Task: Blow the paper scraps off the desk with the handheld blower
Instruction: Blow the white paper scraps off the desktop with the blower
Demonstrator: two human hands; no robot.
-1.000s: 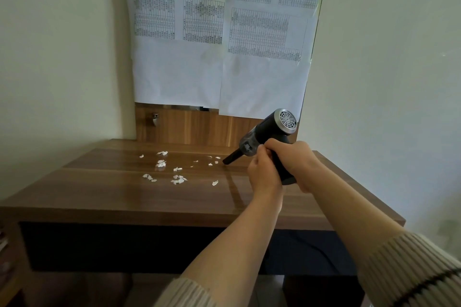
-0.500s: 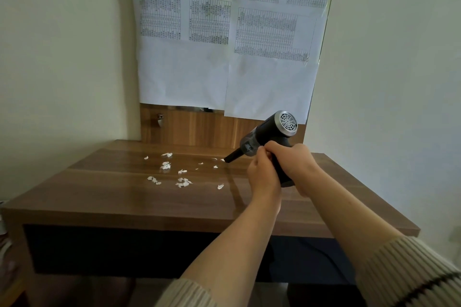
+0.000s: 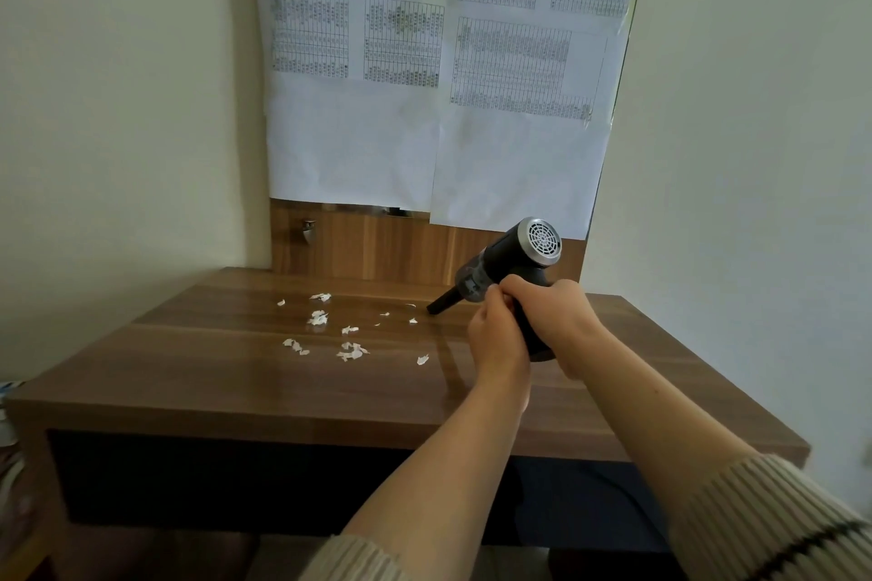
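Several white paper scraps [image 3: 351, 350] lie scattered over the middle of the brown wooden desk [image 3: 236, 387]. A black handheld blower [image 3: 507, 262] with a silver grille at its back hovers above the desk's right part, its narrow nozzle pointing down-left, its tip close to the nearest scraps. My right hand [image 3: 557, 316] is wrapped around the blower's handle. My left hand [image 3: 498, 333] is closed against the front of the same handle, just under the blower's body.
Printed paper sheets [image 3: 439, 76] hang on the wall above a wooden back panel [image 3: 377, 245] with a small metal knob [image 3: 309, 230]. Pale walls close in on the left and right. The desk's front edge runs below my forearms.
The blower and both hands keep the same grip and pose. The scraps lie in the same pattern. The view has shifted slightly.
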